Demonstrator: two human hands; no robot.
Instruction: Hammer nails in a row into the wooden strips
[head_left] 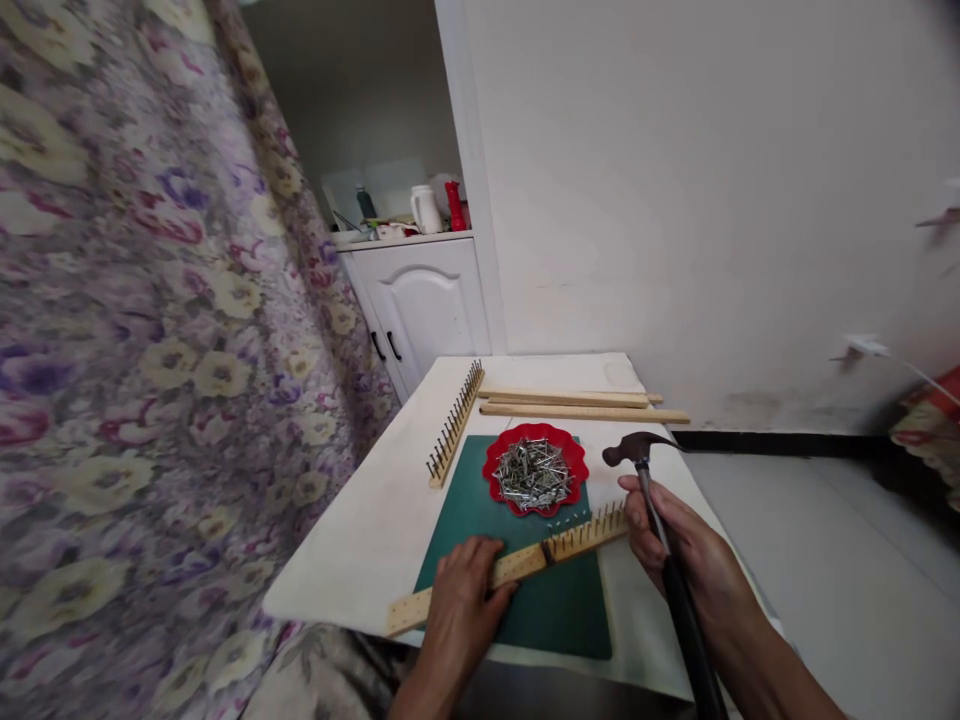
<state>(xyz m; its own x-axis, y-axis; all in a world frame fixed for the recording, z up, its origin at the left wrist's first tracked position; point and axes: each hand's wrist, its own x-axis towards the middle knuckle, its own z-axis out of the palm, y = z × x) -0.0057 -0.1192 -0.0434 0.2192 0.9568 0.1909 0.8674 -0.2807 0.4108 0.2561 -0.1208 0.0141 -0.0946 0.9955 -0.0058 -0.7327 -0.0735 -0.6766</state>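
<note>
My left hand (466, 592) is closed over a wooden strip (525, 562), thumb on the near side and fingers across the top. The strip lies slantwise on a green mat (551, 620). Several nails stand upright along its right half, while the left part shows rows of small holes. A dark band crosses the strip near its middle. My right hand (690, 550) grips a claw hammer (679, 600) by its shaft and dark handle, the head raised above the strip's right end. Past the strip, a red scalloped bowl (491, 462) holds a heap of loose nails (532, 474).
Another strip set with upright nails (454, 428) lies at the table's left side. Two plain wooden strips (577, 411) rest near the back of the white table (360, 540). A flowered curtain (187, 380) hangs at left; a wall (600, 200) stands behind.
</note>
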